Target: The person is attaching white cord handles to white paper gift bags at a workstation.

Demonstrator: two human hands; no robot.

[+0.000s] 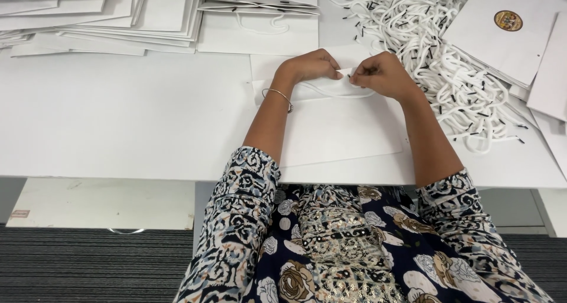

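A flat white paper bag lies on the white table right in front of me. Both hands meet at its top edge. My left hand has its fingers closed and pinches the bag's rim together with a white cord handle that loops just below. My right hand is also closed, pinching the other end of the cord at the rim, close to the left fingertips. A thin bangle sits on my left wrist.
A heap of white cords with black tips lies at the right back. Flat white bags with a round gold emblem lie at the far right; stacks of white bags and a finished bag are at the back.
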